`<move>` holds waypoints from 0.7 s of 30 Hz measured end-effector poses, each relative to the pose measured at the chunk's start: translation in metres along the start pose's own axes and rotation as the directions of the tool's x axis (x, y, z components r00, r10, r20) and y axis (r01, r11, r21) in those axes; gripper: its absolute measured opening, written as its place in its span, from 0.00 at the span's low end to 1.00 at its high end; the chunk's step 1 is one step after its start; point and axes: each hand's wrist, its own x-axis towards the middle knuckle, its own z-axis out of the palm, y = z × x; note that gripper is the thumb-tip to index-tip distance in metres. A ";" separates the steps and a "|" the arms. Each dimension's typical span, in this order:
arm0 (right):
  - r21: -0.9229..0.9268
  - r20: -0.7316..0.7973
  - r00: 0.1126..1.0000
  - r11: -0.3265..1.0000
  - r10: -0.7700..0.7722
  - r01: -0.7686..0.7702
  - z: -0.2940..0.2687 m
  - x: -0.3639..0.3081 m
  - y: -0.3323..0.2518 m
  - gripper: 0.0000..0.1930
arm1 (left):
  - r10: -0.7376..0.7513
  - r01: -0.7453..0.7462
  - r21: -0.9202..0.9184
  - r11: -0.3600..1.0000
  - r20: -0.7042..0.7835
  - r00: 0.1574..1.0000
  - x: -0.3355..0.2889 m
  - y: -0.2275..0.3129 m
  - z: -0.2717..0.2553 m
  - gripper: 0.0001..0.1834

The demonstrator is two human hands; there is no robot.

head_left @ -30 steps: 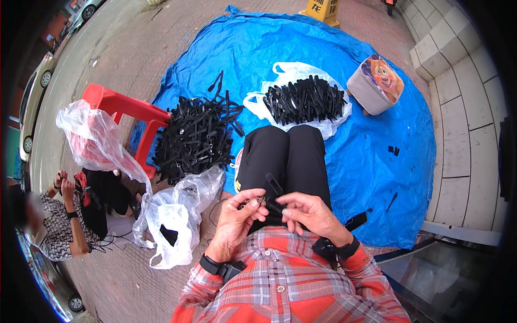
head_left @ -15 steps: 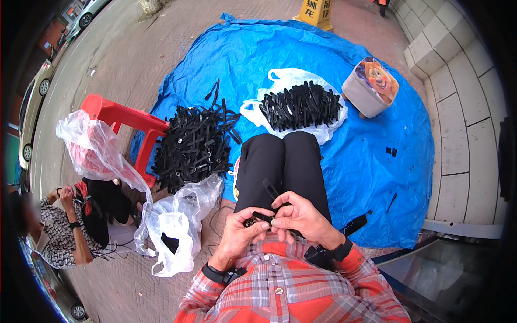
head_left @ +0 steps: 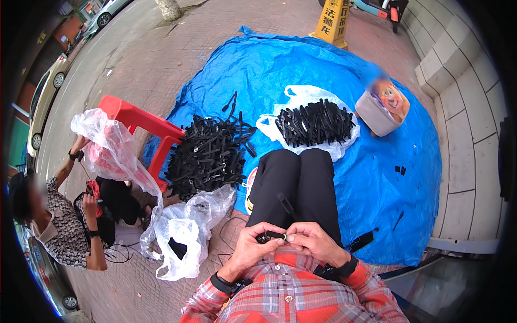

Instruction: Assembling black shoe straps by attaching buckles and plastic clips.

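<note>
- Left hand (head_left: 252,245) and right hand (head_left: 318,241) have drawn together since the earlier frames, meeting over the lap at one black strap (head_left: 276,235); a co-worker's hand (head_left: 81,143) has risen to the clear plastic bag (head_left: 110,142) at the red stool (head_left: 148,121).
- Left fingers curl almost closed around the strap, thumb on top; right thumb and fingertips pinch its end, with hardly any gap.
- This two-sided grip probably steadies the small piece for close work, near the body where it is easy to see.
- A loose black end (head_left: 286,203) stands up over the black trousers (head_left: 304,183); whether it belongs to the held strap cannot be told.
- Along the left edge of the blue sheet (head_left: 371,183) lies a tangled strap pile (head_left: 207,156); nearer its far edge, a neater row of straps (head_left: 315,123) rests on a white bag (head_left: 353,134), perhaps to keep the two lots apart.
- Toward the sheet's far right edge stands a cartoon-faced box (head_left: 379,113).
- Fingers cover most of the strap, and a shiny bit in the left grip is too small to name.
- Whether the co-worker's hand touches the clear bag is unclear.
</note>
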 end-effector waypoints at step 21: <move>-0.745 -0.107 0.734 0.543 -0.671 0.388 0.020 0.009 -0.003 0.08 | 0.167 -0.128 0.206 0.970 -0.185 0.968 0.000 -0.009 0.004 0.08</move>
